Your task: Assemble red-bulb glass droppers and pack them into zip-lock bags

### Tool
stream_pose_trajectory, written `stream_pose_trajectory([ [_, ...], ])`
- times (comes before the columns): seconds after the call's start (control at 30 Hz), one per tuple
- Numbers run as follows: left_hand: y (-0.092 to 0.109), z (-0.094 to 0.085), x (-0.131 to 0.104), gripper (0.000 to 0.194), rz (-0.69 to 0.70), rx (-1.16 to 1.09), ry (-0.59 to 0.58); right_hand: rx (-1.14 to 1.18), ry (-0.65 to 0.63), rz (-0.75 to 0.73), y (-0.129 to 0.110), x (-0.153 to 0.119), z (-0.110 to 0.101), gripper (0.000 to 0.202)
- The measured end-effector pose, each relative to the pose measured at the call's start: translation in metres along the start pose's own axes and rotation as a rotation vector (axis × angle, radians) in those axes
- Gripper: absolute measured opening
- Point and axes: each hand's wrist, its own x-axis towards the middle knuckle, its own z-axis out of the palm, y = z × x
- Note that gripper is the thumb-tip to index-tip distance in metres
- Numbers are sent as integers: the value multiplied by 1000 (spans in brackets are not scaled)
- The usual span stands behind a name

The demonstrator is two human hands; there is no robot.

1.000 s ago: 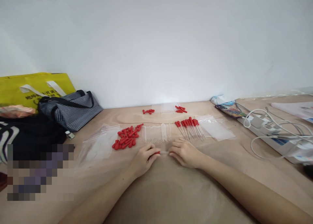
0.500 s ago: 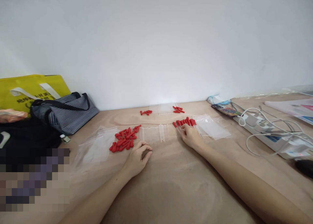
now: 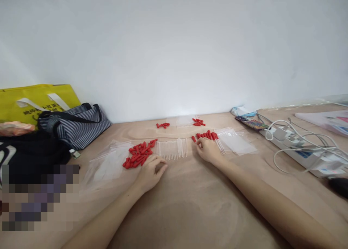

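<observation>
Head view: my left hand (image 3: 149, 172) rested on the worktop (image 3: 185, 205) at the near right edge of a loose heap of red rubber bulbs (image 3: 138, 156), partly overlapping it in view. Its fingers were curled towards the thumb, and I could not tell whether the tips met; no item showed between them. My right hand (image 3: 208, 152) was at the row of red-topped droppers (image 3: 208, 134), over the lower part of its left end. Those fingers were bent, with the tips close to the leftmost dropper (image 3: 193, 138); whether they were clamped on it or slightly apart could not be made out. The droppers lay side by side, red ends away from me, pale stems slanting nearer. Between the heap and the droppers, a row of clear tubes (image 3: 170, 149) lay on the worktop, well apart from my right hand. Clear plastic bags (image 3: 108, 164) lay left of the heap, and another batch of bags (image 3: 236, 141) lay right of the droppers. Farther back, near the wall (image 3: 174, 53), were a small group of bulbs (image 3: 163, 125), more clear tubes (image 3: 184, 121) and a second small red group (image 3: 198, 122).
</observation>
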Motion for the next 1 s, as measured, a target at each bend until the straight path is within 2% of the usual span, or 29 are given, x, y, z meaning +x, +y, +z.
stream_pose_trajectory([
  [0.13, -16, -22, 12, 14, -133, 268, 155, 86, -71, 63, -24, 11, 5, 22],
  [0.3, -33, -42, 27, 22, -406, 516, 79, 135, -142, 179, -46, 24, 11, 34],
  [0.57, -44, -47, 38, 26, -523, 502, -70, 125, -182, 262, -55, 33, 15, 46],
  [0.7, -44, -47, 38, 24, -517, 469, -68, 112, -201, 275, -55, 33, 16, 49],
  [0.83, -39, -47, 37, 24, -461, 475, -10, 97, -206, 266, -51, 33, 18, 45],
  [0.93, -27, -41, 34, 17, -325, 440, 46, 81, -205, 263, -48, 32, 17, 42],
  [1.0, -13, -32, 27, 13, -170, 350, 86, 74, -201, 256, -47, 32, 15, 40],
])
